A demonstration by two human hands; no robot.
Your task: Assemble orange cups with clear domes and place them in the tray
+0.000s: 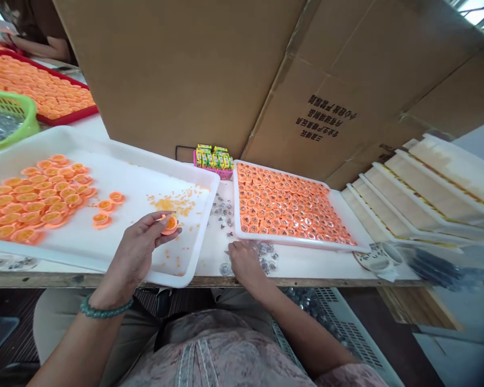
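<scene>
Left hand (139,242) has an orange cup (170,224) in a narrow grip, fingertips on its rim and side, held above the near right part of the left tray (173,280). Right hand (246,263) is down on the worktop (210,252), fingers bunched, just beside the clear pieces (268,258) at the near side of the right tray (298,245); can't tell if that grip has anything in it. One clear disc (226,269) lies to its left, near the wooden edge (213,281). Small dark bits (222,207) are scattered between the trays. Risks, my read: cup looks soft and is only pinched at the rim, so squeezing too hard could deform it, too loose and it slips or spins. If it tips, loose stuff inside could spill; the orange crumbs (173,203) on the tray floor would also stick to a dropped cup. Clear pieces lie close together, so a blind pick could take two, or a sleeve or wrist could sweep the disc off the near edge. Orientation: cup's mouth faces up and roughly toward the head camera, somewhat tilted. Rim reads near round, so no clear long axis; the axis through the mouth runs up toward the wearer.
</scene>
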